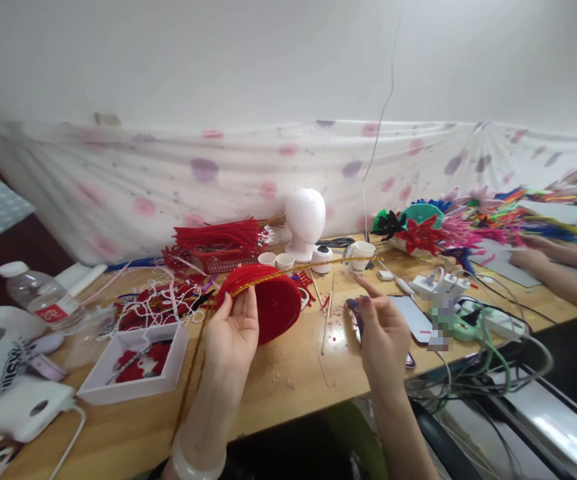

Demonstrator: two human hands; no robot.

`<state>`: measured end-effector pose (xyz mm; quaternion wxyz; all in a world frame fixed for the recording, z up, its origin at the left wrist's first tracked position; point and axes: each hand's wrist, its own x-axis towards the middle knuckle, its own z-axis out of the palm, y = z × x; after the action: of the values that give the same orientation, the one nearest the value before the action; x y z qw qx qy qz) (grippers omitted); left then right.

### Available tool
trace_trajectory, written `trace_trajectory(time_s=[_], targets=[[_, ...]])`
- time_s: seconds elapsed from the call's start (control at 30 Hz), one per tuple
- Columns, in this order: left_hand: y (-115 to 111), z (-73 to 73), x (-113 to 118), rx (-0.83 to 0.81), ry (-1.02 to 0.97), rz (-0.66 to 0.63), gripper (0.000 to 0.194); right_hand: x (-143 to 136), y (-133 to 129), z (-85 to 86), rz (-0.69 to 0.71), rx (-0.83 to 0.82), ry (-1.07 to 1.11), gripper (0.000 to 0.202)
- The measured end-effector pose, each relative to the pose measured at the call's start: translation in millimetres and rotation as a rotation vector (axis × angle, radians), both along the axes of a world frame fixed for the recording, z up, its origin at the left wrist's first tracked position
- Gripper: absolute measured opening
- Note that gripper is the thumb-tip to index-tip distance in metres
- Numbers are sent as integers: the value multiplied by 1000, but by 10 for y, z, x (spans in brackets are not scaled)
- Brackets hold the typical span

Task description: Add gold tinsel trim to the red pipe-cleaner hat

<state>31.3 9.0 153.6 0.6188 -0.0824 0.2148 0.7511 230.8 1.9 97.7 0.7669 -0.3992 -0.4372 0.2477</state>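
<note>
My left hand [233, 333] is closed on the near left edge of a round red hat-like piece [274, 310], with a gold glittery strip [318, 264] under its fingers. The strip runs from there up to the right, past the rim, and its far end hangs free above my right hand. My right hand [381, 323] is closed round a small dark purple tool [355, 310], its index finger stretched out toward the cups. Most of the tool is hidden by the fingers.
A white foam head [306, 223] stands at the back, near white cups [362, 255] and a red basket [226, 257]. On the left are a white box [136, 387] and a bottle [43, 297]. Right: a phone [412, 320], power strips [441, 283], cables and another person's hands [528, 257].
</note>
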Motion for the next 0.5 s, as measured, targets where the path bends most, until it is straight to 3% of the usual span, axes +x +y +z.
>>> trace_trajectory(time_s=[0.17, 0.23, 0.33, 0.4, 0.5], targets=[[40, 21, 6, -8, 10, -5, 28, 35, -93, 131, 211, 87, 179, 32], [73, 54, 11, -3, 17, -23, 26, 34, -165, 151, 126, 35, 105, 30], [144, 101, 23, 2, 30, -46, 25, 67, -363, 220, -163, 1, -91, 22], [190, 114, 24, -4, 39, -42, 24, 97, -494, 298, -291, 88, -160, 16], [218, 109, -2, -16, 52, -21, 23, 89, -507, 354, -300, 286, -148, 19]])
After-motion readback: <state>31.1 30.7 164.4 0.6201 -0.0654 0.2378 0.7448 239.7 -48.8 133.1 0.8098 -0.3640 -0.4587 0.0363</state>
